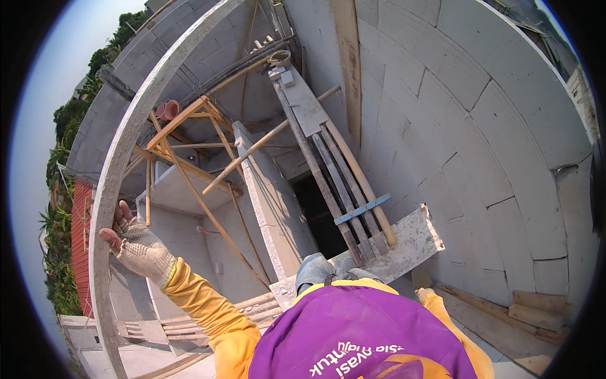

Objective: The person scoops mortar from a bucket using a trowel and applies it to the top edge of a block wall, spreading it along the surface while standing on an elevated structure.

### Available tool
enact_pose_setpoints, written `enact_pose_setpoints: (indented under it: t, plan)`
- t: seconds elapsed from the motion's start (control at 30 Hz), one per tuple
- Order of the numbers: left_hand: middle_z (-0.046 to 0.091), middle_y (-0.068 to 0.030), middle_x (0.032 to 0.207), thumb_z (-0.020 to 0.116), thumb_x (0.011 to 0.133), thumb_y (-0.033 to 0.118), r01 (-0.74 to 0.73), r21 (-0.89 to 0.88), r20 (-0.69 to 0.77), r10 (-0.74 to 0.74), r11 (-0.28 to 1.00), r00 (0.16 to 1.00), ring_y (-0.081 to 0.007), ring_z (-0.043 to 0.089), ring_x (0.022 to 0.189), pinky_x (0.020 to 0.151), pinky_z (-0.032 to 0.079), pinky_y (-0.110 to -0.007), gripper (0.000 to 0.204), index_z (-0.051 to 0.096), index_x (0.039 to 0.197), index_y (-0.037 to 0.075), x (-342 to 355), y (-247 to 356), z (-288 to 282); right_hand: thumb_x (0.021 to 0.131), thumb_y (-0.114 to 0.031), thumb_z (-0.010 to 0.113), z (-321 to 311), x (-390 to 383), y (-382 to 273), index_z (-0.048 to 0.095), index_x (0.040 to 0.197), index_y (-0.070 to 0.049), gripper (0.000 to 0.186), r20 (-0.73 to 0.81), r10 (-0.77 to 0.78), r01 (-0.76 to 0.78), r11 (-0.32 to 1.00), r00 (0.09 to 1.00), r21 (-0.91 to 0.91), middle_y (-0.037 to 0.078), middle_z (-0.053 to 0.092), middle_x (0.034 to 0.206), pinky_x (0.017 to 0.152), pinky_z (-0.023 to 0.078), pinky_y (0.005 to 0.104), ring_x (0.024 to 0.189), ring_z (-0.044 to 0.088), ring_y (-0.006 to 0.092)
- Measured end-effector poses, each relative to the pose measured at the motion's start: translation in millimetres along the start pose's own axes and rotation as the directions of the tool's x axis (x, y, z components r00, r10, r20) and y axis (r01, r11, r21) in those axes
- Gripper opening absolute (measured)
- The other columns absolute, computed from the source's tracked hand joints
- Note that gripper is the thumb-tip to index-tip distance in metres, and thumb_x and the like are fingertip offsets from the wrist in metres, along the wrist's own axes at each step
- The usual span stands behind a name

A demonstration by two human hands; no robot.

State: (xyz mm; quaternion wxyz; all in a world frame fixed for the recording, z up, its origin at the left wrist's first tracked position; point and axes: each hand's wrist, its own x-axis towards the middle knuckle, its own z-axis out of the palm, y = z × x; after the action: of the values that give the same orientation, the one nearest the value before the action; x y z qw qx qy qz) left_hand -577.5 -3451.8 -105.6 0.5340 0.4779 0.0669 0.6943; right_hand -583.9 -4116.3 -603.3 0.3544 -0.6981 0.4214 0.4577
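Note:
My left hand [144, 251], in a knitted glove with bare fingertips, reaches out to the left from a yellow sleeve. Its fingers are spread, and the thumb lies against a long, pale, rough-edged beam [101, 221] that looks bowed in this view. My right hand [427, 295] shows only in small part beside my body, close to a short brown wooden piece [421, 276]. Its fingers are too hidden to say whether it holds that piece. Below me, a mortar-stained board [413, 243] lies across my standing place, by my grey-blue trouser knees.
Long poles [344, 183] with a blue crossbar [363, 209] lead away to a grey slab [305, 104] and a bucket [279, 58]. Left of them is a dark opening [319, 215]. A block wall [473, 139] rises right; wooden framing [183, 126] stands left.

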Motion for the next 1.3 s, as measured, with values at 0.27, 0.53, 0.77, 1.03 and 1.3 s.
enact_pose_setpoints:
  t: [0.27,0.53,0.77,1.03,1.3]
  plan:
    - [0.059,-0.0295,0.130,0.057,0.101,0.041,-0.055,0.032,-0.047,0.057,0.998,0.997,-0.0339,0.063,0.115,0.108,0.049,-0.043,0.066,0.045,0.136,-0.013,9,-3,-10,0.100,-0.032,0.049,-3,1,-6,0.068,0.087,-0.013,0.030,-0.024,-0.113,0.114,0.993,0.993,0.039,0.012,0.058,0.062,0.050,0.044,0.0465,0.051,0.057,0.0281]
    - [0.050,-0.0302,0.140,0.048,0.105,0.037,-0.090,-0.011,0.101,0.091,0.996,0.991,-0.0365,0.056,0.126,0.116,0.040,-0.048,0.059,0.040,0.142,-0.009,0,-74,16,0.099,-0.025,0.053,-1,29,-49,0.061,0.098,-0.014,0.014,-0.088,-0.030,0.051,0.966,0.996,0.253,0.004,0.064,0.079,0.050,0.043,0.0431,0.049,0.053,0.0220]
    - [0.057,-0.0220,0.134,0.051,0.105,0.029,0.113,0.372,0.392,-0.266,0.921,0.880,-0.0311,0.060,0.120,0.109,0.045,-0.043,0.048,0.046,0.140,-0.003,-21,-253,119,0.100,-0.023,0.054,16,37,-151,0.059,0.095,-0.012,0.013,0.061,0.056,-0.074,0.932,0.997,0.356,0.002,0.061,0.075,0.037,0.039,0.0375,0.044,0.052,0.0193]
    - [0.067,-0.0141,0.119,0.067,0.097,0.016,0.382,0.912,-0.005,-0.930,0.146,0.368,-0.0172,0.065,0.104,0.089,0.054,-0.029,0.044,0.055,0.133,-0.005,-104,-472,52,0.098,-0.024,0.055,17,40,-357,0.062,0.088,-0.002,0.025,-0.046,-0.254,0.235,0.940,0.966,-0.249,0.012,0.061,0.068,0.041,0.045,0.0395,0.048,0.060,0.0243]
    - [0.070,-0.0240,0.117,0.066,0.092,0.036,-0.233,0.780,-0.624,-0.747,-0.581,-0.228,-0.0335,0.065,0.115,0.100,0.048,-0.038,0.049,0.067,0.125,0.000,-196,-421,-109,0.095,-0.025,0.060,-27,94,-481,0.059,0.096,0.003,0.028,-0.073,-0.428,0.344,0.808,0.901,-0.479,0.023,0.063,0.085,0.074,0.048,0.0474,0.079,0.059,0.0426]
